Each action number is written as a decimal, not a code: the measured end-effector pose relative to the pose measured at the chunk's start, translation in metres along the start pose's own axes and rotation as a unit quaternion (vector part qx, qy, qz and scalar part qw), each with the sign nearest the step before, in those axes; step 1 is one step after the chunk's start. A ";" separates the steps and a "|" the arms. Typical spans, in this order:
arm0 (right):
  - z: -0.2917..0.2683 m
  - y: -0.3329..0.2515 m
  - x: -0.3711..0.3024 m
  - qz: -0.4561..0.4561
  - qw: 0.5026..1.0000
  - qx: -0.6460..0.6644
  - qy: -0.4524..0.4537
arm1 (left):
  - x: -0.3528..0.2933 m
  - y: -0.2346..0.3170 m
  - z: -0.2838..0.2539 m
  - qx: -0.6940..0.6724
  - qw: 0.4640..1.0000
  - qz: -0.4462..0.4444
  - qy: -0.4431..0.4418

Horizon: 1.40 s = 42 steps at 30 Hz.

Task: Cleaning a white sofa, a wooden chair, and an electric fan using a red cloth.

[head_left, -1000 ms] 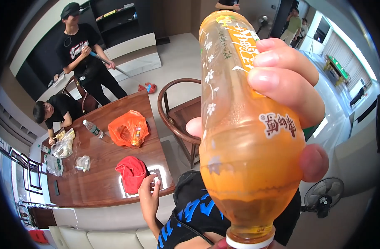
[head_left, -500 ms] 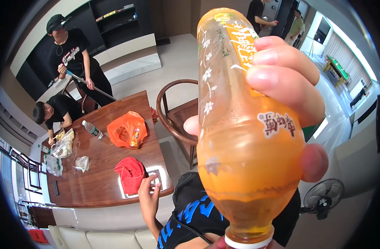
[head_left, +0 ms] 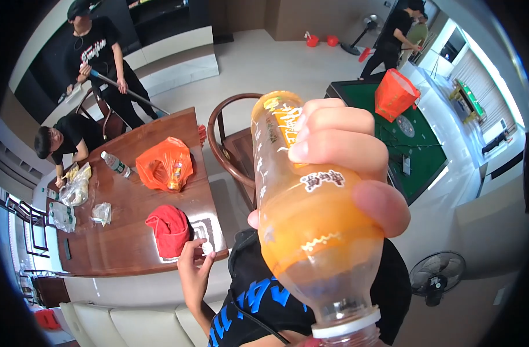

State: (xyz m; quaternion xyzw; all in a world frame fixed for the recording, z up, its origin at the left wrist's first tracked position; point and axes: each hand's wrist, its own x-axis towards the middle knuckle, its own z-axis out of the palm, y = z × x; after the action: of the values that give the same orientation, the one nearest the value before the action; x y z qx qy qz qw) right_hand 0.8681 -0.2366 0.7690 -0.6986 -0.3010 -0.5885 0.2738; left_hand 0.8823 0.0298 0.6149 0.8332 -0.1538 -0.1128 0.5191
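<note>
My right hand (head_left: 348, 153) is wrapped round a plastic drink bottle (head_left: 310, 214) with an orange label, held close in front of me. Its base points up and away, and its neck, with a white ring, points down toward me. Some orange drink shows inside, while the part by the neck looks clear. My left hand (head_left: 194, 272) is by the near corner of the table, pinching a small white bottle cap (head_left: 207, 247) between its fingertips. Just beyond that hand a folded red cloth (head_left: 169, 231) lies on the wooden table (head_left: 123, 246).
On the table are an orange plastic bag (head_left: 163, 165), a water bottle (head_left: 115, 164) and clear bags (head_left: 76, 188). A wooden chair (head_left: 229, 130) stands beside it. One person (head_left: 97, 52) holds a pole; another (head_left: 79, 144) leans on the table. A green-topped table (head_left: 414, 150) and fan (head_left: 436, 274) are right.
The bottle has moved lower and left, farther from the view, and its neck has cleared of drink. My view has shifted, revealing the green-topped table. The left hand keeps its pinch.
</note>
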 end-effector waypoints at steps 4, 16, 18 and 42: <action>0.013 0.016 -0.015 0.021 0.997 0.074 -0.012 | -0.001 0.024 -0.008 -0.104 0.994 0.018 0.016; 0.058 0.004 -0.095 0.301 0.876 0.272 -0.261 | 0.047 0.086 0.010 -0.167 0.929 0.286 0.166; 0.064 0.003 -0.101 0.314 0.862 0.280 -0.281 | 0.047 0.076 0.011 -0.252 0.929 0.243 0.124; 0.128 -0.013 -0.185 0.367 0.857 0.210 -0.293 | 0.053 0.013 0.015 0.143 0.934 0.160 0.286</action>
State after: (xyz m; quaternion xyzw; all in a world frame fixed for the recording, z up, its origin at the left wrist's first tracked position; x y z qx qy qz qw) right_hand 0.9196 -0.1515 0.5670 -0.8247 -0.2058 -0.1360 0.5089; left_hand 0.9241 -0.0082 0.6188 0.8601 -0.1446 0.2376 0.4276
